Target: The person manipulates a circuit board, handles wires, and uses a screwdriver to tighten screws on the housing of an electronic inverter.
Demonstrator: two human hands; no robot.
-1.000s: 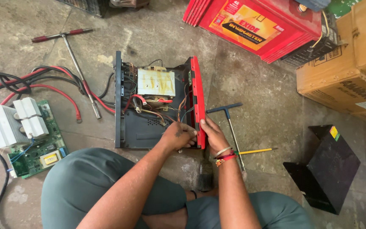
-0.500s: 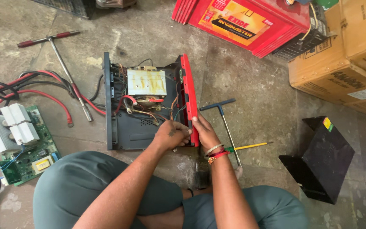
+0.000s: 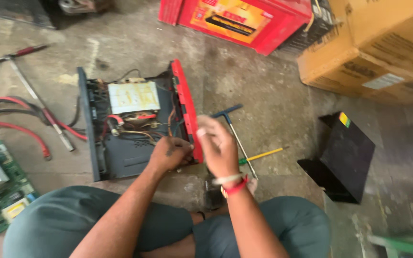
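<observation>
An open black electronics case (image 3: 91, 125) lies on the concrete floor, with a white-topped transformer (image 3: 134, 97) and coloured wires (image 3: 137, 129) inside. Its red front panel (image 3: 182, 100) stands along the right side. My left hand (image 3: 169, 154) is inside the case at the near right corner, fingers curled by the wires and the panel's lower end; what it grips is hidden. My right hand (image 3: 220, 145) is blurred by motion just right of the panel, fingers loosely apart with nothing seen in them. A red band is on that wrist.
A blue T-handle tool (image 3: 237, 134) and a yellow screwdriver (image 3: 264, 154) lie right of the case. Farther right sits a black cover (image 3: 347, 155). A red battery (image 3: 237, 19) and cardboard boxes (image 3: 369, 48) stand behind. Red and black cables (image 3: 17, 125), a T-wrench (image 3: 32, 91) and a green circuit board (image 3: 3, 196) lie left.
My right hand has lifted from the panel's lower corner and moved up and right, now blurred. The left hand stays in the case corner. The view has shifted.
</observation>
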